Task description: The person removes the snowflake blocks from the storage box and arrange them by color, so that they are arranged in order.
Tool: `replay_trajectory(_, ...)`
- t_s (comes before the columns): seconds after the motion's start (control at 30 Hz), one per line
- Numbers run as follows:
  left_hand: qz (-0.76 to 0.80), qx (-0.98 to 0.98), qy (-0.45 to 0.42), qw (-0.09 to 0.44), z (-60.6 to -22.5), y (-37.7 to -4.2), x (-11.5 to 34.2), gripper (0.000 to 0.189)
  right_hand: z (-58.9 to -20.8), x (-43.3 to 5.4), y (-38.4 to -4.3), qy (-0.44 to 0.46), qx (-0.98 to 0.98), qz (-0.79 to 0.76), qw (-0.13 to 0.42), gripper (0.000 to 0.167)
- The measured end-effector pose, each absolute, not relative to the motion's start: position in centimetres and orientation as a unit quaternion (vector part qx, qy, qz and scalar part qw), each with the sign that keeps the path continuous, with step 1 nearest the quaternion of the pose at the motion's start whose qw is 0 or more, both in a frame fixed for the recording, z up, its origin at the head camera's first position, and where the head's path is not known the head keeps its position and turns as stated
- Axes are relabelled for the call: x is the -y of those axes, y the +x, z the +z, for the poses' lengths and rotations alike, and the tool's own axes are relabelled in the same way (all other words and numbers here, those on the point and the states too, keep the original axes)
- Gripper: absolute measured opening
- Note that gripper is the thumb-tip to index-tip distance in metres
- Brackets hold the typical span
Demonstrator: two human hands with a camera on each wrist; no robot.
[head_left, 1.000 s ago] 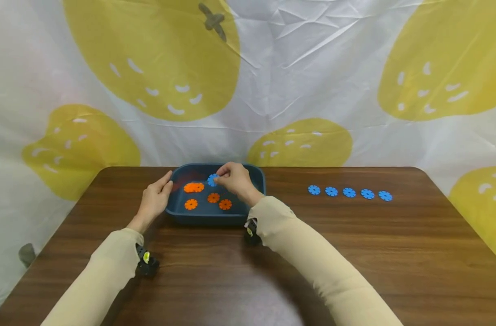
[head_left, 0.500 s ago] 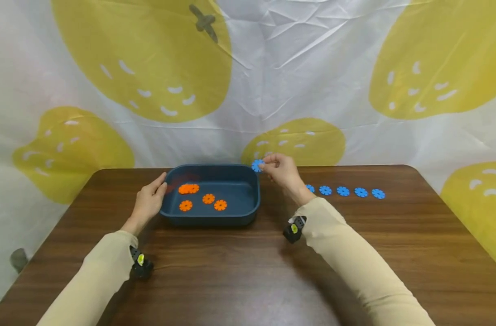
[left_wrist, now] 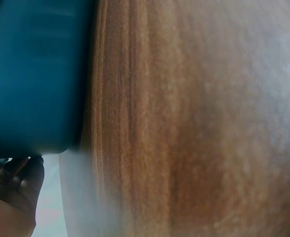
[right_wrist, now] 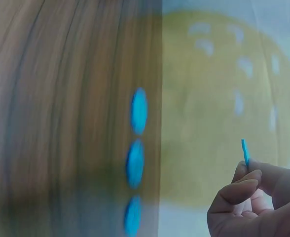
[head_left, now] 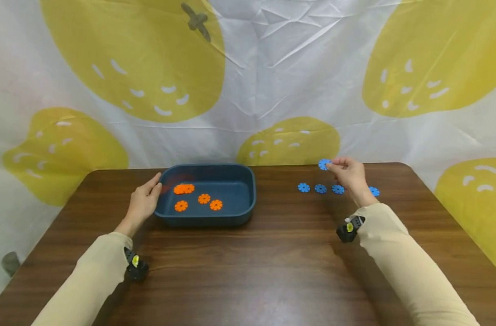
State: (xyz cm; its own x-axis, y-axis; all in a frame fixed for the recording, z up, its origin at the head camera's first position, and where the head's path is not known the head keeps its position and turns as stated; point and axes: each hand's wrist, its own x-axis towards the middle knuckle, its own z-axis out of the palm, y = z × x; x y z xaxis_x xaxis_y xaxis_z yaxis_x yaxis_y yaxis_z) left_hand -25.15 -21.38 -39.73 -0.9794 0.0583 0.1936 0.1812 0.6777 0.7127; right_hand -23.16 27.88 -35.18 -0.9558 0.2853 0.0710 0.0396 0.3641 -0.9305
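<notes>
My right hand pinches a thin blue notched disc between thumb and fingertips, raised above the table behind a row of matching blue discs. The right wrist view shows the held disc edge-on. Part of the row is hidden behind my right hand. At the left end of a dark blue rectangular tray, my left hand grips the rim. Several orange notched discs lie on the tray's floor, two of them overlapping at the back left.
The brown wood-grain table ends just behind the tray. A white cloth with yellow fruit shapes hangs behind its far edge.
My right hand has lifted the blue disc out of the tray and carried it right, over the row. My left hand stays at the tray's left end; the head view has shifted slightly.
</notes>
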Motion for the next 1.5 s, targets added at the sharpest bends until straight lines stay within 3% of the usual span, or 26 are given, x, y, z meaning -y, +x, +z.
replay_trajectory(0.23, -0.395, 0.914, -0.064, 0.073, -39.5, -25.0, 21.3, 0.047, -36.4, -34.5, -21.2, -0.183, 0.813, 0.537, 0.129, 0.011)
replay_trajectory(0.47, -0.394, 0.914, -0.063, 0.075, -39.7, -25.0, 21.3, 0.047, -37.6, -38.3, -19.6, -0.248, 0.830, 0.482, 0.128, 0.031)
replay_trajectory(0.53, -0.393, 0.914, -0.064, 0.077, -39.7, -25.0, 21.3, 0.047, -37.8, -39.0, -19.2, -0.267, 0.827, 0.478, 0.126, 0.030)
replay_trajectory(0.77, -0.397, 0.912, -0.066, 0.079, -39.7, -25.0, 21.3, 0.047, -38.5, -40.6, -18.6, -0.311, 0.800, 0.498, 0.124, 0.014)
replay_trajectory(1.03, -0.392, 0.914, -0.064, 0.087, -39.6, -24.9, 21.2, 0.046, -39.2, -41.8, -18.4, -0.314, 0.820, 0.464, 0.116, 0.019)
replay_trajectory(1.3, -0.394, 0.912, -0.067, 0.089, -39.6, -24.9, 21.3, 0.046, -39.1, -41.8, -18.3, -0.298, 0.859, 0.404, 0.102, 0.037)
replay_trajectory(1.5, -0.391, 0.914, -0.064, 0.092, -39.7, -24.9, 21.2, 0.046, -39.2, -41.8, -18.5, -0.312, 0.872, 0.363, 0.103, 0.038)
